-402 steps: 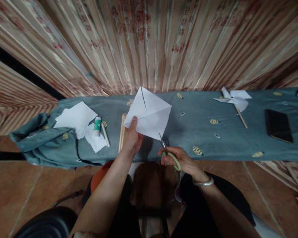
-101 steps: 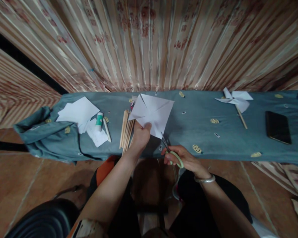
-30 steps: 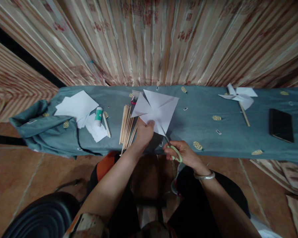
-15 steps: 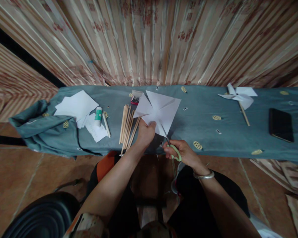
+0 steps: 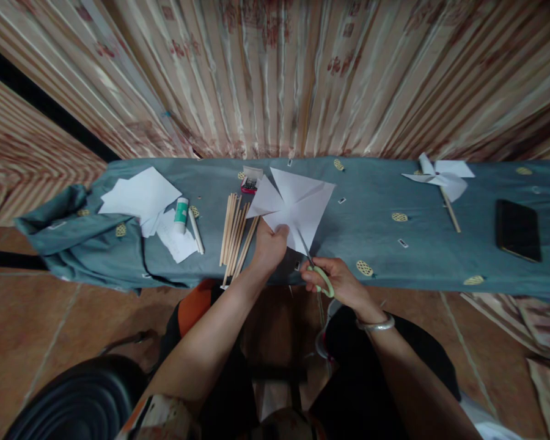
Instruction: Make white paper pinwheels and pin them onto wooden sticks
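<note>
A white square of paper (image 5: 297, 198) with slits running in from its corners is held above the table's front edge. My left hand (image 5: 271, 245) pinches its lower left part, thumb on top. My right hand (image 5: 333, 280) is closed on scissors with light green handles (image 5: 324, 282); their blades lie at the paper's lower corner, along a slit. Left of the paper are several thin wooden sticks (image 5: 233, 235) and a small red box (image 5: 250, 183) with its lid up. At the right lies a white paper pinwheel (image 5: 445, 177) on a stick.
The table has a blue-green cloth (image 5: 385, 256), bunched at the left. White sheets (image 5: 149, 192), a green-and-white glue stick (image 5: 181, 214) and a white pen (image 5: 195, 231) lie on the left. A black phone (image 5: 517, 229) is at the right. A black round stool (image 5: 80, 400) stands below left.
</note>
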`<state>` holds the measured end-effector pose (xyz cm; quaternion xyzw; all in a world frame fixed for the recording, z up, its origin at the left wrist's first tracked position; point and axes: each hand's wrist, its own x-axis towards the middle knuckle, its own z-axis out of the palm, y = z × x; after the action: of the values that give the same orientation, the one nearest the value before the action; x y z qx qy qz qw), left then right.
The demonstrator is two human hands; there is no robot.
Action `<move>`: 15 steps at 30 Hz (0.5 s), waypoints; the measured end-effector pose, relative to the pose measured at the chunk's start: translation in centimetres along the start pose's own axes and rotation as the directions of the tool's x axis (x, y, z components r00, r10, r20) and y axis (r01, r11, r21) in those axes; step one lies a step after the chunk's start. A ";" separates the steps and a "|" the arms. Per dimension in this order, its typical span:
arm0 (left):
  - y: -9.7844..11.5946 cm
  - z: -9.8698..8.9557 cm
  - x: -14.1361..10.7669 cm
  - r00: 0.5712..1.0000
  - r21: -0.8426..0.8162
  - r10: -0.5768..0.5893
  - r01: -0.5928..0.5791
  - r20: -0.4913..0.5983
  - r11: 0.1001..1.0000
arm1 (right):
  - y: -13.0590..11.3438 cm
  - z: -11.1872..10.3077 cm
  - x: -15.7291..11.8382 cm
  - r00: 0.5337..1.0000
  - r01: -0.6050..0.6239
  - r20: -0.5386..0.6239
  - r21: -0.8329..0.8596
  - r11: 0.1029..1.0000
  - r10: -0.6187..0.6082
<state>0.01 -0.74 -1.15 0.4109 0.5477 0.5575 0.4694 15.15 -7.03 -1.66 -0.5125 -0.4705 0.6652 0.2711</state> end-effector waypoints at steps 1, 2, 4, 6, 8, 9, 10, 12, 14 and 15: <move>0.1 0.0 -0.1 1.000 0.013 -0.002 0.002 0.001 1.000 | 0.0 0.0 0.0 1.000 0.004 -0.006 -0.003 1.000 -0.004; 0.2 0.0 -0.1 1.000 0.024 -0.004 0.004 0.002 1.000 | -0.1 0.1 0.0 1.000 0.009 -0.012 -0.007 1.000 -0.009; 0.3 -0.1 -0.2 1.000 0.037 -0.005 0.005 0.002 0.999 | -0.2 0.1 0.0 1.000 0.018 -0.021 -0.017 1.000 -0.018; 0.3 -0.1 -0.3 1.000 0.035 -0.005 0.005 0.002 0.999 | -0.2 0.1 0.0 0.999 0.023 -0.025 -0.023 0.999 -0.024; 0.2 -0.1 -0.3 1.000 0.027 -0.003 0.003 0.000 1.000 | -0.2 0.1 0.0 0.999 0.027 -0.027 -0.027 0.999 -0.028; 0.1 -0.1 -0.2 1.000 0.022 -0.002 0.002 0.001 1.000 | -0.2 0.1 0.1 0.999 0.029 -0.027 -0.029 0.999 -0.029; 0.1 0.0 -0.2 1.000 0.017 -0.001 0.001 0.003 1.000 | -0.1 0.1 0.1 0.999 0.030 -0.028 -0.033 0.999 -0.031; 0.0 0.0 -0.1 1.000 0.011 0.000 0.000 0.007 1.000 | 0.0 0.1 0.1 0.999 0.030 -0.030 -0.038 0.999 -0.031; -0.1 0.1 -0.1 1.000 0.009 0.004 -0.005 0.011 1.000 | 0.1 0.0 0.1 0.999 0.030 -0.033 -0.041 0.999 -0.031; -0.1 0.1 -0.1 1.000 0.010 0.008 -0.008 0.013 1.000 | 0.1 0.0 0.1 0.999 0.031 -0.036 -0.044 0.999 -0.032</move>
<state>0.11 -0.80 -1.28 0.4191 0.5458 0.5538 0.4688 15.11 -7.05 -1.82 -0.5228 -0.4878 0.6411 0.2789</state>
